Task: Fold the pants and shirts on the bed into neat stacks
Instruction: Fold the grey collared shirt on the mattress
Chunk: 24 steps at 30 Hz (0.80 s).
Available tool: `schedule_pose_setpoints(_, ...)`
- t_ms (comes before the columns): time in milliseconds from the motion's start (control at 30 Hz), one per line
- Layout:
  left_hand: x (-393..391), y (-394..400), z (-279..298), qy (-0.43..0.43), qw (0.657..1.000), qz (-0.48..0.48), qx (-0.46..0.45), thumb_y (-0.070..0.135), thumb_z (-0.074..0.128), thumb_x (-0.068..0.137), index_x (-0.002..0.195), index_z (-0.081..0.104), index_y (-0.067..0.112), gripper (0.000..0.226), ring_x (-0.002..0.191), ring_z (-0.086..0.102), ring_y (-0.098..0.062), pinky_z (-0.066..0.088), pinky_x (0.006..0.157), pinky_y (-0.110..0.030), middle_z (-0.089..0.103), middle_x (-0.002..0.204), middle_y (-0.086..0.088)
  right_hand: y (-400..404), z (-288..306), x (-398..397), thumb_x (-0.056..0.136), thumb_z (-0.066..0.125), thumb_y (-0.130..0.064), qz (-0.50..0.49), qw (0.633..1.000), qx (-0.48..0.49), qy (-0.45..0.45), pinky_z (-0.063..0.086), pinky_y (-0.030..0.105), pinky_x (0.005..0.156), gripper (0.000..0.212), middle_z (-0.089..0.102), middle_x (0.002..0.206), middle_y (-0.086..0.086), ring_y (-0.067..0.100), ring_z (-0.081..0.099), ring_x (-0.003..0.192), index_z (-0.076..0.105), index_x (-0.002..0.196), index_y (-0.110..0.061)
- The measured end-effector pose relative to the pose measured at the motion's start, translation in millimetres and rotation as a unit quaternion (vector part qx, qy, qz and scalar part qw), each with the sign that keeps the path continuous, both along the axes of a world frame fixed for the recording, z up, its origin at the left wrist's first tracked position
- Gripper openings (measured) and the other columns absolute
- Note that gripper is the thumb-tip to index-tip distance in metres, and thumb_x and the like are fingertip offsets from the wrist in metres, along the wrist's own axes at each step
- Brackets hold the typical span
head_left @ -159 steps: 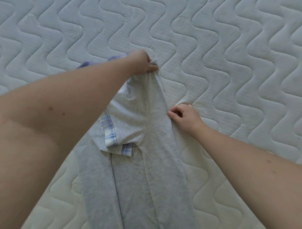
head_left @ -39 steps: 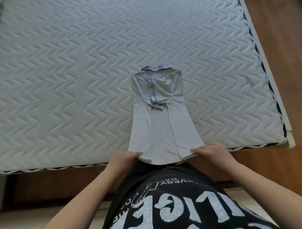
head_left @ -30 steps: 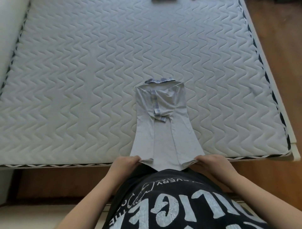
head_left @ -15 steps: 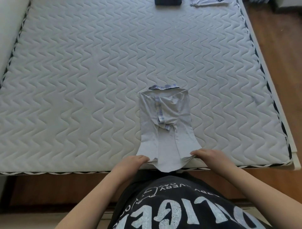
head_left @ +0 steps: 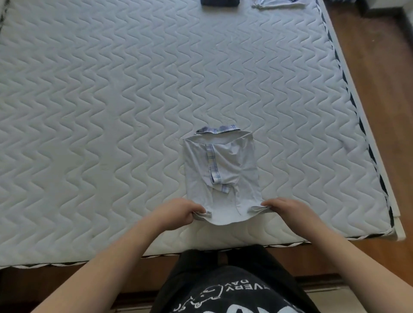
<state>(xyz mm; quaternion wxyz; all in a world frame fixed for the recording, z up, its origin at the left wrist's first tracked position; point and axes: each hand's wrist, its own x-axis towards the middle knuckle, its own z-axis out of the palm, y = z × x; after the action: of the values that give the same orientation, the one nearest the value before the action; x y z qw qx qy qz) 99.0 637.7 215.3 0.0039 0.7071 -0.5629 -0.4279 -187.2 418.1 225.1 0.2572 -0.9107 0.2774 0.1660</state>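
Bed: white quilted mattress (head_left: 111, 111), wood floor to the right.
Shirt: grey shirt (head_left: 225, 176) w/ plaid collar (sides folded in), flat near front edge, collar end away from person.
L hand: left hand (head_left: 178, 213) pinches near-left hem corner.
R hand: right hand (head_left: 288, 210) pinches near-right hem corner; hem lifted, sagging btwn hands.
Far edge: dark folded item (head_left: 220, 2), light garment (head_left: 277, 3).

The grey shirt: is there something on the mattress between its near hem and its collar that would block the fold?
Nothing visible does. Both hands, left and right, pinch the hem of the grey shirt; only its own folded plaid-trimmed sleeve lies between.
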Motion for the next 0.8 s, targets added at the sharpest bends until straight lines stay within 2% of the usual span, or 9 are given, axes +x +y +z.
schedule_pose_setpoints(100, 17, -26, -3, 0.002, 1.0, -0.006, 0.002, 0.011, 0.048, 0.088, 0.129, 0.06, 0.032, 0.047, 0.113, 0.057, -0.017, 0.042, 0.086, -0.026, 0.064, 0.126, 0.006, -29, -3, 18, 0.098, 0.055, -0.022, -0.034, 0.998, 0.052, 0.015, 0.048, 0.03, 0.077, 0.023, 0.07, 0.106, -0.009, 0.017, 0.065, 0.097, 0.062, 0.116, -0.035)
schedule_pose_setpoints(200, 39, -56, -10, -0.009, 1.0, -0.003, 0.008, 0.008, 0.047, 0.086, 0.128, 0.061, 0.03, 0.049, 0.116, 0.057, -0.017, 0.044, 0.092, -0.029, 0.063, 0.127, 0.007, -66, -11, 43, 0.098, 0.054, -0.035, -0.027, 0.997, 0.074, 0.02, 0.047, 0.034, 0.074, 0.012, 0.069, 0.098, -0.005, 0.022, 0.063, 0.09, 0.058, 0.109, -0.033)
schedule_pose_setpoints(267, 54, -78, -15, -0.03, 1.0, 0.004, -0.001, 0.009, 0.048, 0.087, 0.127, 0.061, 0.031, 0.047, 0.117, 0.056, -0.017, 0.044, 0.092, -0.03, 0.063, 0.127, 0.007, -91, -18, 61, 0.097, 0.056, -0.035, -0.024, 0.996, 0.084, 0.017, 0.043, 0.027, 0.07, 0.009, 0.066, 0.091, -0.011, 0.017, 0.059, 0.085, 0.059, 0.105, -0.032)
schedule_pose_setpoints(333, 67, -99, -22, -0.044, 0.999, 0.014, -0.014, 0.01, 0.048, 0.088, 0.123, 0.063, 0.031, 0.044, 0.116, 0.056, -0.018, 0.044, 0.092, -0.031, 0.064, 0.124, 0.006, -115, -25, 79, 0.097, 0.057, -0.034, -0.03, 0.995, 0.095, 0.013, 0.037, 0.013, 0.065, 0.008, 0.06, 0.083, -0.02, 0.01, 0.055, 0.081, 0.061, 0.103, -0.033)
schedule_pose_setpoints(367, 74, -109, -26, -0.055, 0.998, 0.017, -0.018, 0.01, 0.048, 0.088, 0.121, 0.064, 0.031, 0.042, 0.115, 0.056, -0.018, 0.044, 0.091, -0.031, 0.064, 0.122, 0.006, -126, -28, 90, 0.097, 0.057, -0.032, -0.035, 0.994, 0.104, 0.009, 0.038, 0.011, 0.067, 0.008, 0.061, 0.085, -0.021, 0.009, 0.055, 0.082, 0.062, 0.103, -0.032)
schedule_pose_setpoints(467, 92, -139, -39, -0.076, 0.997, 0.027, -0.012, 0.008, 0.049, 0.087, 0.118, 0.065, 0.027, 0.04, 0.111, 0.057, -0.021, 0.045, 0.088, -0.03, 0.065, 0.119, 0.002, -155, -41, 118, 0.096, 0.06, -0.026, -0.036, 0.991, 0.124, -0.017, 0.041, 0.025, 0.075, 0.01, 0.066, 0.092, -0.011, 0.013, 0.059, 0.088, 0.067, 0.103, -0.025)
schedule_pose_setpoints(533, 104, -158, -51, -0.08, 0.996, 0.04, 0.002, 0.006, 0.048, 0.086, 0.116, 0.065, 0.026, 0.04, 0.11, 0.058, -0.023, 0.046, 0.089, -0.033, 0.066, 0.119, -0.001, -172, -55, 138, 0.095, 0.062, -0.024, -0.038, 0.991, 0.124, -0.023, 0.038, 0.025, 0.075, 0.012, 0.064, 0.091, -0.011, 0.012, 0.057, 0.088, 0.069, 0.104, -0.023)
schedule_pose_setpoints(667, 134, -189, -83, -0.103, 0.991, 0.089, 0.006, 0.004, 0.046, 0.085, 0.121, 0.062, 0.024, 0.044, 0.113, 0.057, -0.027, 0.044, 0.085, -0.032, 0.064, 0.123, -0.004, -205, -91, 175, 0.093, 0.064, -0.025, -0.075, 0.99, 0.119, -0.018, 0.036, 0.024, 0.076, 0.016, 0.065, 0.097, -0.008, 0.01, 0.056, 0.091, 0.07, 0.108, -0.023)
schedule_pose_setpoints(800, 162, -215, -124, -0.129, 0.983, 0.128, 0.029, 0.007, 0.044, 0.088, 0.123, 0.057, 0.024, 0.041, 0.105, 0.058, -0.031, 0.043, 0.075, -0.034, 0.064, 0.118, -0.01, -232, -129, 208, 0.094, 0.063, -0.025, -0.102, 0.99, 0.097, -0.005, 0.038, 0.025, 0.077, 0.018, 0.069, 0.103, -0.001, 0.017, 0.06, 0.097, 0.07, 0.111, -0.022)
